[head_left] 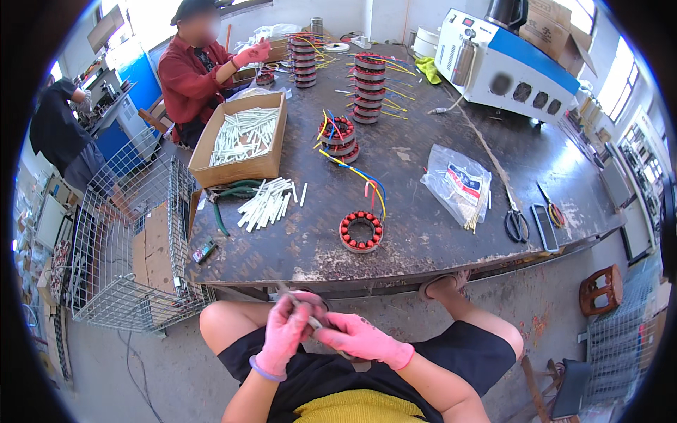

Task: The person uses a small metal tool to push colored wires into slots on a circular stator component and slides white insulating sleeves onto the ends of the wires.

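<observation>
My left hand (283, 333) and my right hand (364, 338), both in pink gloves, meet above my lap, just off the table's near edge. Their fingers are closed around a thin greyish piece (314, 322); blur and the gloves hide what kind it is. Straight ahead on the table lies a single motor stator (361, 247), a ring with red windings, its blue, yellow and red wires stretching away from me. Left of it is a loose pile of short white tubes (265, 206), with green-handled pliers (238, 190) beside them.
Behind the pile stands a cardboard box (243, 169) of white tubes. Stator stacks (369, 92) rise farther back. To the right are a plastic bag (451, 180), scissors (517, 225), a phone (544, 229) and a white-blue machine (486, 70). A co-worker (194, 74) sits far left, near a wire cage (120, 247).
</observation>
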`<state>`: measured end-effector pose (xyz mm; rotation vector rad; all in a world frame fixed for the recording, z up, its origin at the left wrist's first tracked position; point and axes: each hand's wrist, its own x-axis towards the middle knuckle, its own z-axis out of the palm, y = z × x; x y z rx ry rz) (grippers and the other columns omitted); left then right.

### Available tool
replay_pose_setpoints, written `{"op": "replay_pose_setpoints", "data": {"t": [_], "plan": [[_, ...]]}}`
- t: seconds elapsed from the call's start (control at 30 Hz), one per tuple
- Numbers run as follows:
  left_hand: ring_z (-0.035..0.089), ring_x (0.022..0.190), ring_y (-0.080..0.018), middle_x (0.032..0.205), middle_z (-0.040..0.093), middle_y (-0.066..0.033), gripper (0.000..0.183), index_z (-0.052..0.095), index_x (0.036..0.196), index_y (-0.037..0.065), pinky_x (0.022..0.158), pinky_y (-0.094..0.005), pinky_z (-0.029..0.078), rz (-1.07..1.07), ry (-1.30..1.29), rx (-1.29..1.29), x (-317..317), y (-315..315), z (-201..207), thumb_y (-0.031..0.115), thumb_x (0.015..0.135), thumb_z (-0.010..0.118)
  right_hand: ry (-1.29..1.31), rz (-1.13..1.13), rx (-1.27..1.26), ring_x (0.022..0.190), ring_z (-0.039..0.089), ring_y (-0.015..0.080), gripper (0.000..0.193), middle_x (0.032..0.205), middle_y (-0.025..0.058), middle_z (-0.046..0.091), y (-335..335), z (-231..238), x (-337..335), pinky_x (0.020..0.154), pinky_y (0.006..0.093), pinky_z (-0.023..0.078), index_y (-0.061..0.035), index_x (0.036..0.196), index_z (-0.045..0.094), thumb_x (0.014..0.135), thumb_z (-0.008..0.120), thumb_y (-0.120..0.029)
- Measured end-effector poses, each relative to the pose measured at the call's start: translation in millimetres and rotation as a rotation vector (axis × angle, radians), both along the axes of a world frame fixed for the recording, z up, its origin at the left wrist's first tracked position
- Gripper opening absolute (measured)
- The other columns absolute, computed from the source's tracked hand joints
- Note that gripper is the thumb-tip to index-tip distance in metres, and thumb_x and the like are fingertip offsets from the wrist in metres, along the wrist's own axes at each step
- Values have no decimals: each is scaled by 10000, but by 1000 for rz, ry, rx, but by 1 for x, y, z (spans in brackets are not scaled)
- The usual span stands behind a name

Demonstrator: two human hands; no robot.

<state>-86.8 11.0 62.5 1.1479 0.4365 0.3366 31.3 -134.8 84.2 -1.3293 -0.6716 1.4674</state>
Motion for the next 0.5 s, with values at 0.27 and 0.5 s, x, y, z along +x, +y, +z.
{"op": "replay_pose_setpoints", "data": {"t": [0.27, 0.5], "plan": [[475, 677, -20, 852, 562, 31, 268, 581, 1109, 40, 565, -177, 377, -103, 75, -1, 13, -37, -18, 243, 950, 654, 140, -421, 200, 546, 365, 18, 470, 662, -53, 486, -53, -24, -17, 507, 185, 269, -66, 1042, 631, 996, 483, -510], [497, 762, -37, 896, 562, 29, 220, 548, 1107, 64, 658, -192, 428, -4, 20, 13, 14, -59, -25, 262, 1010, 553, 187, -436, 287, 555, 365, 17, 469, 660, -46, 499, -54, -36, -23, 502, 186, 264, -56, 1044, 638, 994, 495, -500]]}}
